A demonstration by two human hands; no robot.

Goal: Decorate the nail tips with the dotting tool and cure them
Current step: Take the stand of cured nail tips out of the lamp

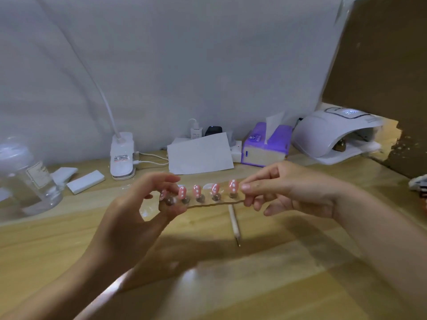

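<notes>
Hands: you hold a clear strip (208,200) up above the table (231,285), one hand at each end.
Left hand (138,204): your fingers curl round the strip's left end, thumb on top near the first tip; the grip is closed on the strip.
Right hand (288,188): thumb and forefinger pinch the right end, the other fingers loosely bent below; this grip too is grasping the strip.
Strip: it lies roughly level between your hands, its long edge toward you, well clear of the wood.
Tips (197,190): five pink nail tips stand in a row on small round mounts along the strip, each marked with white dots; the leftmost one is partly hidden by your left fingers.
Tool (234,225): the dotting tool lies flat on the table below the strip, just right of its middle, its point toward you; neither hand touches it.
Lamp (332,132): the white curing lamp sits at the far right of the table, its mouth facing left, a display lit on top. You cannot tell what the small object inside it is.
Tissues (265,146): a purple box stands just left of the lamp, one sheet sticking up.
Paper (201,153): a white sheet leans near the wall, left of the tissues.
Desk light (121,155): its white base sits at the back left, cable plugged in.
Bottle (30,176): a clear one stands blurred at the far left edge.
</notes>
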